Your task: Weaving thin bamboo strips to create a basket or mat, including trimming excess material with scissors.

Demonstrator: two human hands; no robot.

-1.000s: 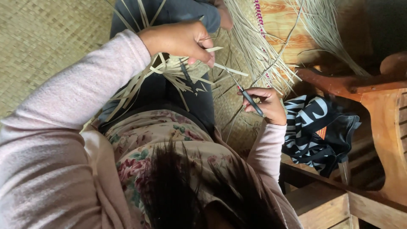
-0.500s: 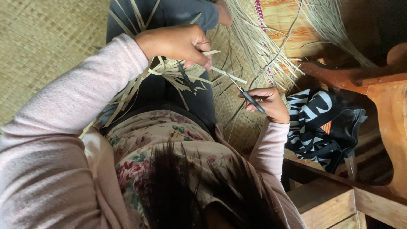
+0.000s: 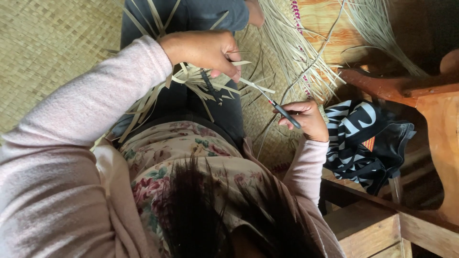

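Note:
My left hand (image 3: 205,50) is closed on a bundle of flat pale straw strips (image 3: 191,79) that lies across my lap over dark trousers. My right hand (image 3: 308,119) grips a thin tool with a black handle (image 3: 284,112). Its metal tip points up and left and touches one strip (image 3: 256,86) sticking out from my left fingers. The strips fan out left and down below my left hand. A floral top (image 3: 181,153) and my hair fill the lower middle of the view.
A woven straw mat (image 3: 52,52) covers the floor at left. Loose long straw fibres (image 3: 296,52) spread at the top right. A black-and-white patterned cloth (image 3: 363,138) lies beside wooden furniture (image 3: 430,119) on the right.
Both hands stay almost in place. The left hand has shifted slightly right with the strips, and the tool tip stays at the strip.

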